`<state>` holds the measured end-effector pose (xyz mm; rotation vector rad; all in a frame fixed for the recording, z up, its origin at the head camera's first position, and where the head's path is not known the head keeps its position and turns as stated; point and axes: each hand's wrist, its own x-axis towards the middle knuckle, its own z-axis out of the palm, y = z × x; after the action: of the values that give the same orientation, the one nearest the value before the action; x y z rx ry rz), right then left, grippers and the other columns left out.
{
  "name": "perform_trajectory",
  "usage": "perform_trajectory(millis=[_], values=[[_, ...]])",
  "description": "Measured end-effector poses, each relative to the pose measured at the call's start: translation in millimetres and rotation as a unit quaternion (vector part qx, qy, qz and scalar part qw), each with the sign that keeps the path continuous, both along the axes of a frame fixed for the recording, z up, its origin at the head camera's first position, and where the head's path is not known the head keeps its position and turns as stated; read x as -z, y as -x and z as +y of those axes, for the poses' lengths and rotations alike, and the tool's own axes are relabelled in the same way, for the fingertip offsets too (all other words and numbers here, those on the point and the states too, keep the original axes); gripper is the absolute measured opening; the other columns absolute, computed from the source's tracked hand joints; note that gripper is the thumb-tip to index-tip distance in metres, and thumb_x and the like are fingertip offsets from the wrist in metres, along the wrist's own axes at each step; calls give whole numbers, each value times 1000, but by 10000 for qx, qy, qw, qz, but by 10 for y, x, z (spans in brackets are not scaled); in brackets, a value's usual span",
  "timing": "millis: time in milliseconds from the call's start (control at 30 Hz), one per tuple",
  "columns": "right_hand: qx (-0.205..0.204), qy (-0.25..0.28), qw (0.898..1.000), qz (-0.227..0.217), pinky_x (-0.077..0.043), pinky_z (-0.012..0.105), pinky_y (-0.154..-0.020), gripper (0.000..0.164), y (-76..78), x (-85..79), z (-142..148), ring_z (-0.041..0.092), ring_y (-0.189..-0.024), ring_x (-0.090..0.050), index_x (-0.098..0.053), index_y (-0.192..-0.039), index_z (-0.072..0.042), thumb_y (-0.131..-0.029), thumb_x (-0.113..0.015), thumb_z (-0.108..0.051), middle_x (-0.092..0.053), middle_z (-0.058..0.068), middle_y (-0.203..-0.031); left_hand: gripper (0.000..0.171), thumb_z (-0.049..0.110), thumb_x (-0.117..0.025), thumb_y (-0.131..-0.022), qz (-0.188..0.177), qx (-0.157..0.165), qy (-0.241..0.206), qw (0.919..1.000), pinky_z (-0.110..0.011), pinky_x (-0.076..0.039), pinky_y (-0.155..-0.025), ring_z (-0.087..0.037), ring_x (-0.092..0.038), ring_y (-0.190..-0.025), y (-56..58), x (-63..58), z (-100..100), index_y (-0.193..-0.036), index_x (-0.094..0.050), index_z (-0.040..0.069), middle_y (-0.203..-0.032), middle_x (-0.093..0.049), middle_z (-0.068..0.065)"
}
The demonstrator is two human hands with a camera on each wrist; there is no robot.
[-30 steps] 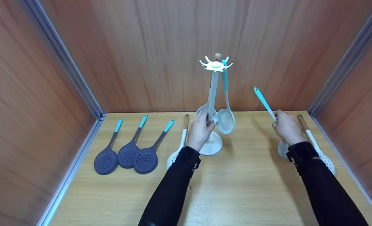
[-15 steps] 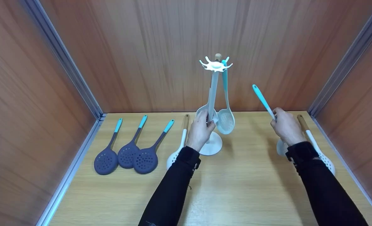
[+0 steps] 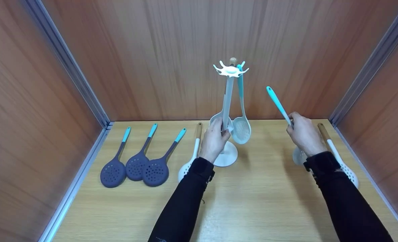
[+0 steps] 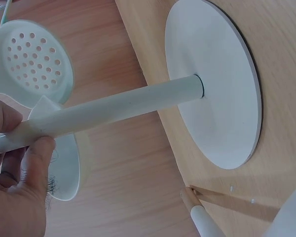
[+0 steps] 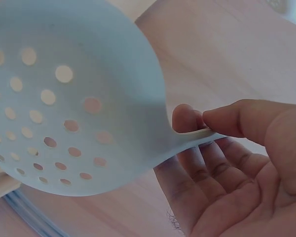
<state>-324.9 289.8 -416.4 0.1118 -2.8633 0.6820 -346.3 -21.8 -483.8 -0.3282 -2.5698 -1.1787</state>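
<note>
My left hand (image 3: 214, 139) grips the white pole of an upright utensil stand (image 3: 229, 95); in the left wrist view, thumb and fingers close round the pole above the round base (image 4: 222, 98). From the hooks at its top hangs a pale skimmer (image 3: 241, 129) with a turquoise handle. A pale ladle (image 4: 69, 170) hangs beside it, partly behind the pole. To the right, my right hand (image 3: 305, 134) pinches another pale skimmer (image 5: 123, 59) by the neck, above the table. Its turquoise handle (image 3: 277, 101) points up and left; the hand hides most of its bowl in the head view.
Three dark skimmers (image 3: 114, 173) with turquoise handles lie on the left of the table, two of them overlapping. White slotted utensils with wooden handles lie beside my left forearm (image 3: 197, 144) and right forearm (image 3: 336, 153). Wooden panels (image 3: 172, 60) enclose the back and sides.
My right hand has moved slightly left and up with the skimmer, whose handle end has risen. The left hand and the stand have stayed in place.
</note>
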Motion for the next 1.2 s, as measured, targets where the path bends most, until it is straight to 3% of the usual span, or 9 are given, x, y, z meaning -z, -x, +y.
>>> perform_trajectory(millis=[233,467,667,1000,1200], values=[[56,-3,9999,95,-49,32,-55,32,-30,-86,-89,30,-80,-67,-57,-133,0,-101,-58,-5,-70,25,-112,39,16,-68,-100,107,-144,317,9993,-36,-62,-95,-17,-70,-108,-9,-3,16,-137,-55,19,-123,-65,0],[-189,58,9989,416,-48,34,-56,30,-61,-133,-142,30,-78,-67,-59,-130,2,-100,-57,-3,-72,26,-113,33,17,-66,-102,254,-176,565,9979,-40,-62,-90,-22,-71,-104,-8,-9,9,-133,-56,14,-121,-66,-5],[-291,160,9983,472,-52,36,-59,30,-84,-180,-194,32,-83,-70,-58,-131,2,-101,-56,-3,-72,27,-115,33,18,-66,-102,196,-162,665,9975,-40,-59,-100,-21,-69,-113,4,-13,5,-134,-57,15,-124,-68,-4],[-340,297,9980,448,-53,36,-61,31,-122,-261,-272,31,-84,-69,-58,-133,2,-102,-56,-2,-71,26,-114,27,15,-65,-103,-35,9,444,9990,-36,-61,-89,-17,-67,-101,22,-13,-4,-128,-56,17,-114,-66,-2],[-316,331,9969,638,-57,42,-68,31,-156,-302,-304,33,-90,-72,-59,-132,0,-102,-57,-3,-72,24,-113,28,14,-64,-103,-70,108,421,9990,-34,-62,-87,-17,-68,-98,25,-12,-4,-129,-55,16,-114,-67,-3]])
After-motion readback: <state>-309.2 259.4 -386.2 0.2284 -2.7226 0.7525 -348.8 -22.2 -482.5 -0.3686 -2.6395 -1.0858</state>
